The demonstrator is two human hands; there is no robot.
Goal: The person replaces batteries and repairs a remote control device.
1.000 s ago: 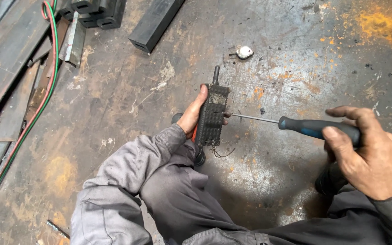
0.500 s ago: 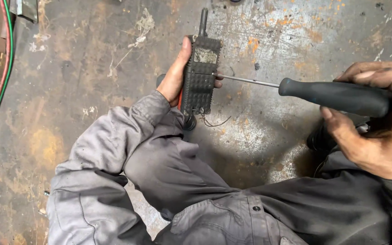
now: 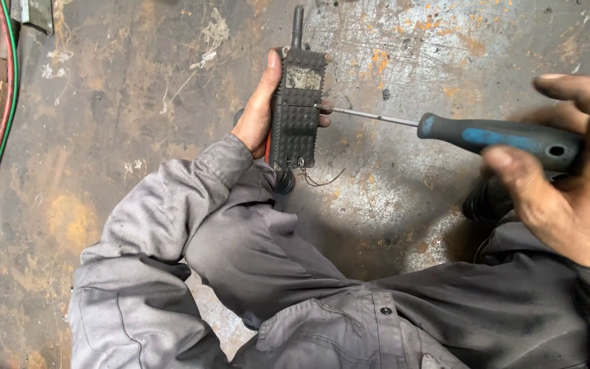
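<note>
While the left hand (image 3: 257,109) wraps its fingers around the black handset (image 3: 296,109) above the knee, the right hand (image 3: 568,178) pinches a screwdriver (image 3: 493,137), tip touching the handset's right edge.

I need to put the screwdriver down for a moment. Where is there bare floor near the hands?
Bare floor lies below the screwdriver, between the black handset and the right hand. More lies left of the left hand, toward the hoses. The lap is crowded by grey trousers.
</note>
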